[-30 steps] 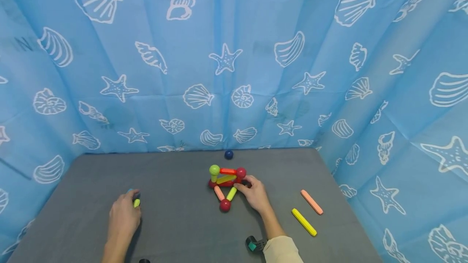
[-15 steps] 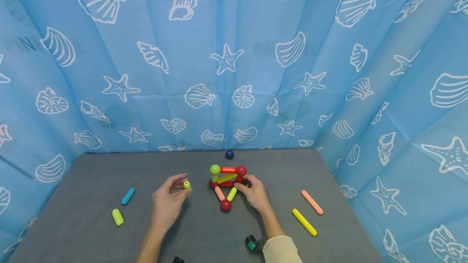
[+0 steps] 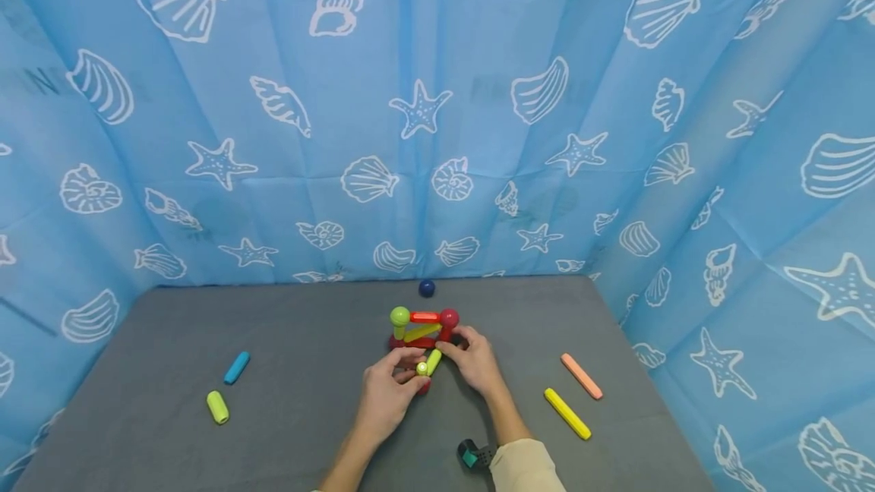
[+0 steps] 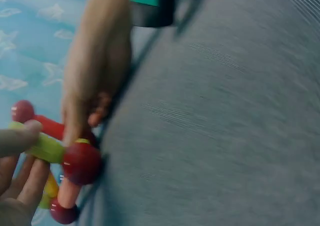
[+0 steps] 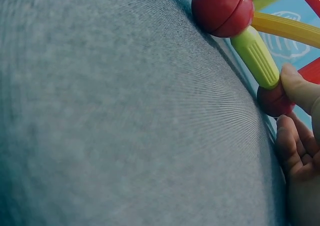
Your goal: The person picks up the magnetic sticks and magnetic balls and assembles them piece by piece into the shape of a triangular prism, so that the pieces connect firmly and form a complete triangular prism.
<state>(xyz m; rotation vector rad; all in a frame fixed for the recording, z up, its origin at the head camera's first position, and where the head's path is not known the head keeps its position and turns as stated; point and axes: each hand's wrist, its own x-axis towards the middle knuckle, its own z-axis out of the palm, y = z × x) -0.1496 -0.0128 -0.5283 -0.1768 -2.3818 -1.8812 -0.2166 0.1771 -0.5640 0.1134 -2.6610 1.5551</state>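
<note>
While left fingers [image 4: 34, 183] pinch lime rod [image 4: 49, 150] — right fingers [image 5: 298, 90] clamped round rear red ball [image 5: 271, 102].

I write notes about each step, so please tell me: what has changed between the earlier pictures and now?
The left hand moved rightward from the left side, bringing a pinched yellow-green rod to the front red ball of the frame. The right hand stayed at the lower right red ball; the blue ball, salmon rod and long yellow rod stayed too.
</note>
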